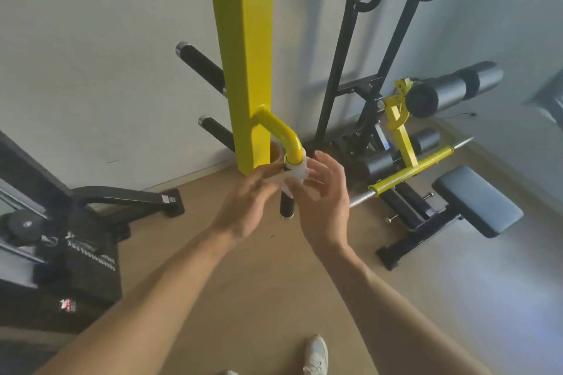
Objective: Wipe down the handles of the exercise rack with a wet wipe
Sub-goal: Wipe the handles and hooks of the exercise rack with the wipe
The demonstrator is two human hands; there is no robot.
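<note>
Hands meet at the curved yellow tube handle [281, 134] that bends out of the tall square yellow steel upright [243, 49] of the exercise rack and turns downward into a black foam grip [286, 207]. A thin white wet wipe [294, 175] is wrapped around that handle just where the yellow tube ends and the black grip begins, touching it all round as far as can be seen.

The left hand [246, 207] is on the left side of the handle, its fingertips pinched on the wipe's edge, though blur hides exactly how many fingers press it. The right hand [323, 201] is on the handle's right side, fingers spread and loosely curled, the lower fingertips touching the wipe while the upper ones stand free of it; whether it truly grips the wipe cannot be told.

Behind the handle, on the far left side of the upright, two black round pegs with silver end caps [201, 65] stick out toward the pale wall. To the right of the handle a black padded bench [478, 204] lies on the tan floor, with a yellow-sleeved steel bar [411, 172] between bench and handle. Below the handle, near the bottom edge, a white shoe [316, 355] rests on the floor.
</note>
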